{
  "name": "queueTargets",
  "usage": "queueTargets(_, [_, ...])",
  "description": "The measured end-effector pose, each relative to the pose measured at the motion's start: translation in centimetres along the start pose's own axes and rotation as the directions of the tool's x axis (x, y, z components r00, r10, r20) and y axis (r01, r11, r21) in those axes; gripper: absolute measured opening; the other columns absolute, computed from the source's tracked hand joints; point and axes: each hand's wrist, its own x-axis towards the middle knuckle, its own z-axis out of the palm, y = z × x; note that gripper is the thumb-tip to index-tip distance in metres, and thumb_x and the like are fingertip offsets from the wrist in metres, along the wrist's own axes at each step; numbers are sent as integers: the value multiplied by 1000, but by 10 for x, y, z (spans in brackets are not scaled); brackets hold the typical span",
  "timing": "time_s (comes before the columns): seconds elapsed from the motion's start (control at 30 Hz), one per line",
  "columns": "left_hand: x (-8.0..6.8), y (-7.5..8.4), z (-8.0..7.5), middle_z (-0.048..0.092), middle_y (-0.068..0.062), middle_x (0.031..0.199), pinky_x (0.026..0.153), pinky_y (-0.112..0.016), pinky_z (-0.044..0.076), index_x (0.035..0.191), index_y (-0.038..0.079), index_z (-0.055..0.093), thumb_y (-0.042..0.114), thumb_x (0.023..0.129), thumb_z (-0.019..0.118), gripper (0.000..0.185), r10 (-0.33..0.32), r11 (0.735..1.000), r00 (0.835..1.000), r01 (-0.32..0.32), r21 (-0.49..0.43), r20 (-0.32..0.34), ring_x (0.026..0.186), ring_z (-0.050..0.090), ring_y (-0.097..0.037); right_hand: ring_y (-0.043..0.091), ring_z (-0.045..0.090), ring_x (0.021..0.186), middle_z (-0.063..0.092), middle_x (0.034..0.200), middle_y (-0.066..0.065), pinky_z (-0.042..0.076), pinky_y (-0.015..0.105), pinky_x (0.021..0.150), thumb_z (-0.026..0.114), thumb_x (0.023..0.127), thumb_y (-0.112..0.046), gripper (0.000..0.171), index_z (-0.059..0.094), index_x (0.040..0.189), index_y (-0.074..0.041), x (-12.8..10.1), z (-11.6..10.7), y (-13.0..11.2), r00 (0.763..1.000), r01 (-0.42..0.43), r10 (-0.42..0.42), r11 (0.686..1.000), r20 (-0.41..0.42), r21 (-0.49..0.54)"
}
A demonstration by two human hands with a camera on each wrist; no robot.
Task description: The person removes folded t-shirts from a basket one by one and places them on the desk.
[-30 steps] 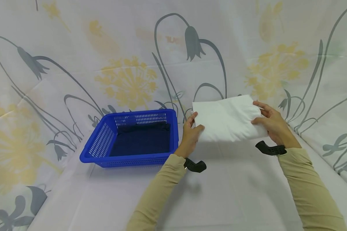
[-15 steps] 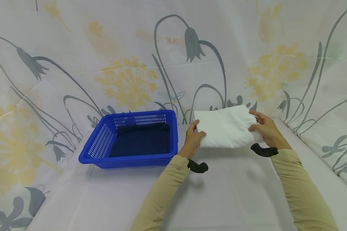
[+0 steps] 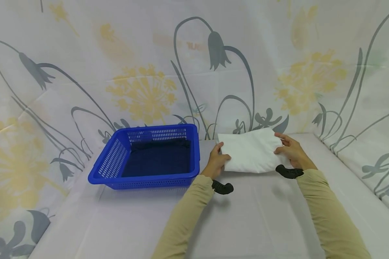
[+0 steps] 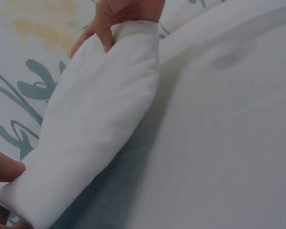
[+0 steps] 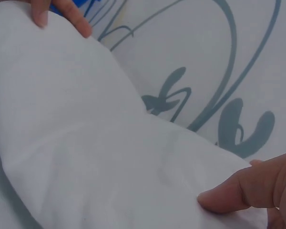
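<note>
Both hands, left (image 3: 216, 162) and right (image 3: 290, 151), pinch an unmarked folded white cloth (image 3: 249, 154) beside a blue basket (image 3: 116, 158).

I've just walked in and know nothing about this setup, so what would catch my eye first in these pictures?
Probably the folded white cloth, gripped at its two ends by the left hand and the right hand, low over the white table. Next, the bright blue basket to its left, slotted along its walls, with a dark cloth lying inside. Behind everything hangs a pale floral sheet with grey stems and yellow blooms.
</note>
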Motion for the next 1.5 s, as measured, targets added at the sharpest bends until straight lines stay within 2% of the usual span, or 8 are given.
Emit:
queueTargets(0.37, [2,-10,0,26,-15,155,104,-44,35,147,5,39,-22,77,55,77,-22,999,1000,22,30,12,133,34,-34,5,46,101,25,150,30,41,15,80,56,84,13,79,19,153,1,5,1,12,1000,-7,8,999,18,-43])
queueTargets(0.5, [2,-11,0,25,-17,155,105,-43,34,147,2,37,-25,75,53,79,-26,999,1000,25,25,18,134,32,-33,15,46,110,23,151,29,41,15,80,56,84,12,80,18,153,0,7,-2,15,999,-32,34,996,27,-79])
queueTargets(0.67, [0,-12,0,25,-16,155,106,-44,33,147,3,38,-24,75,54,79,-34,997,999,33,65,14,135,30,-34,36,32,129,17,154,28,38,20,86,57,85,9,82,14,154,-2,8,-7,19,996,-69,75,990,43,-124])
queueTargets(0.8, [-2,-14,-1,26,-15,154,104,-47,35,147,6,40,-22,77,56,77,-42,988,999,43,147,-6,136,30,-34,40,14,140,8,155,29,29,41,107,56,83,11,83,14,154,-1,7,-8,25,994,-96,101,989,38,-114])
queueTargets(0.9, [-3,-15,-1,28,-15,154,102,-49,37,147,8,40,-19,79,57,75,-44,974,999,47,223,-19,135,31,-35,44,4,141,5,153,32,14,53,111,57,83,11,82,15,153,1,7,-8,29,994,-106,108,988,14,-116])
queueTargets(1.03, [-5,-12,-2,32,-15,152,100,-50,38,146,9,41,-16,79,61,74,-27,942,999,37,334,-36,135,33,-35,47,9,140,11,151,37,12,55,111,59,85,5,78,18,152,3,9,-8,34,993,-115,113,982,-20,-151])
queueTargets(1.3, [-4,-9,-4,39,-21,142,102,-46,37,142,1,45,-11,77,67,70,37,876,997,-1,482,-66,131,38,-34,37,32,124,28,146,35,30,49,103,62,91,-11,77,18,153,1,7,-8,39,987,-161,158,974,-29,-158])
queueTargets(1.5, [-3,-8,-3,41,-22,132,98,-42,41,139,0,49,-5,76,73,68,37,841,994,22,541,-98,121,45,-32,40,31,127,30,144,37,27,52,105,62,91,-13,75,20,151,4,6,-9,43,993,-115,109,974,-44,-195])
